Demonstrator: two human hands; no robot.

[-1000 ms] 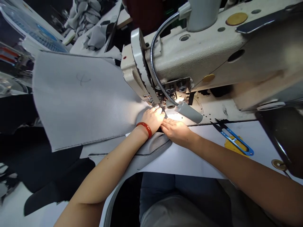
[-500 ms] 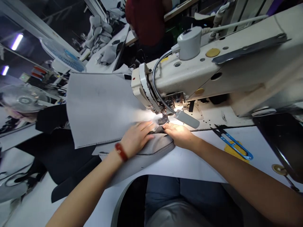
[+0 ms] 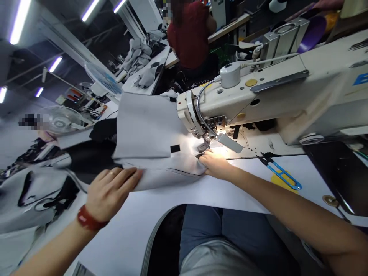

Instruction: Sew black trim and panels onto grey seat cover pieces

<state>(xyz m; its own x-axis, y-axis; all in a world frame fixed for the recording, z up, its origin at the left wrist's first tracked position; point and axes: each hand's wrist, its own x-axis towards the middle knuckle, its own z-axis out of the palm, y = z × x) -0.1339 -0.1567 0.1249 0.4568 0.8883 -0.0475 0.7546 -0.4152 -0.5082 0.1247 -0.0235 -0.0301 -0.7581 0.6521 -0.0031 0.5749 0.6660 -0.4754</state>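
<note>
A light grey fabric piece (image 3: pixel 146 126) with a stitched seam lies under the lit head of a sewing machine (image 3: pixel 198 115). At its near left corner, my left hand (image 3: pixel 110 191), wearing a red wristband, is closed on the folded edge. My right hand (image 3: pixel 214 165) pinches the same fabric close to the presser foot (image 3: pixel 203 145), its fingertips partly hidden by glare and cloth. On the grey surface sits a small black patch (image 3: pixel 175 148).
Blue thread snips (image 3: pixel 283 172) lie on a yellow disc right of my right hand. Further right is a dark phone-like slab (image 3: pixel 339 176). Black fabric (image 3: pixel 86 161) and grey pieces (image 3: pixel 17 199) are heaped left. A person in a dark red top (image 3: pixel 188 34) is beyond the machine.
My left hand has moved left and nearer, from beside the presser foot to the fabric's left corner. The fabric lies flatter, its black patch now showing. My right hand stays near the foot.
</note>
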